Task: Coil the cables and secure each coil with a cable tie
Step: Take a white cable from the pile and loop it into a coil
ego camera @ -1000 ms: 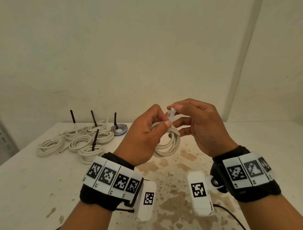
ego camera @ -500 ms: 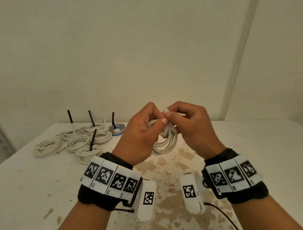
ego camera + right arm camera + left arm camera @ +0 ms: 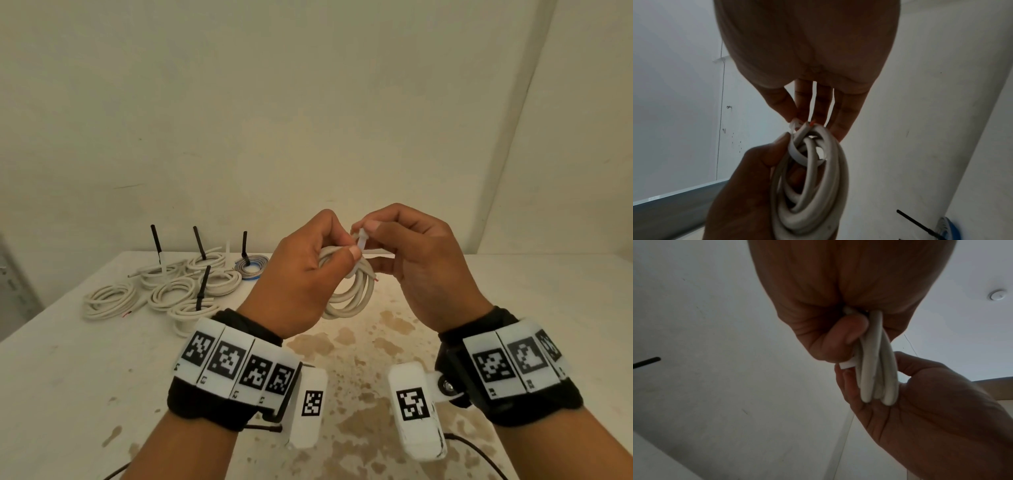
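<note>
Head view: the left hand [image 3: 301, 274] grips a white cable coil [image 3: 349, 294] in the air above the stained table [image 3: 513, 308]. The right hand [image 3: 421, 267] pinches a white cable tie [image 3: 362, 240] at the coil's top.

cable coil [image 3: 349, 291]: white, several loops, hanging upright in the air, red-tipped end poking out at 3 o'clock
cable tie [image 3: 361, 241]: white, at the coil's 12 o'clock

White table [image 3: 513, 308] is blotched with brown stains [image 3: 356, 346] near centre. Plain off-white wall [image 3: 308, 120] is seen behind; grey metal edge [image 3: 13, 284] is visible far left.
</note>
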